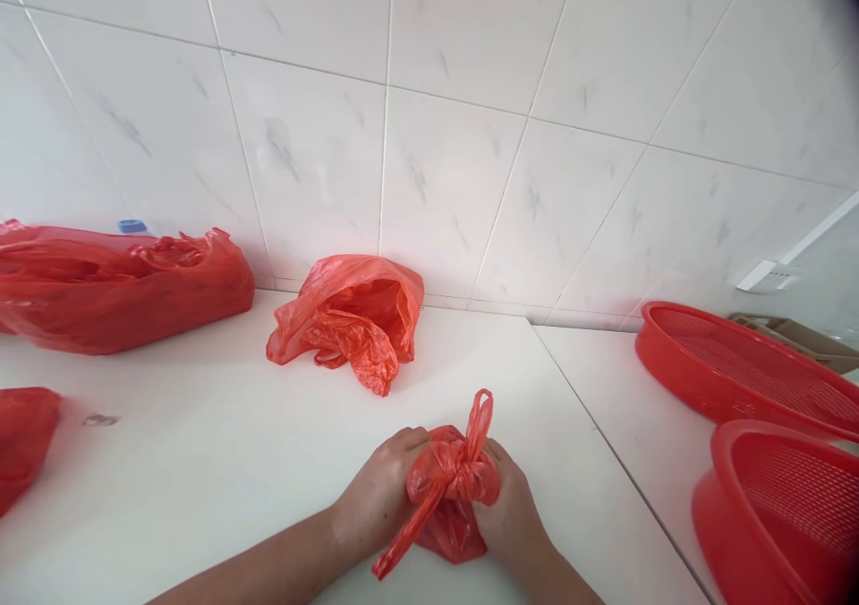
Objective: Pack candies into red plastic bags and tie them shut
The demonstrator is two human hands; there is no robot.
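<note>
Between my two hands is a red plastic bag (451, 526), its top tied in a knot with one handle loop standing up and another end hanging toward me. My left hand (381, 489) grips the bag's left side, its fingers curled round behind it. On the other side my right hand (511, 505) holds the bag, with most of its fingers hidden. What the bag contains cannot be seen. Beyond my hands, an open, crumpled red plastic bag (349, 305) lies near the wall.
A large, full red bag (127, 296) lies along the wall at left, with a blue cap (132, 226) behind it. Another red bag (23, 439) is at the left edge. Two red mesh baskets (711, 399) (738, 524) stand at right, past a seam in the white tabletop (221, 462).
</note>
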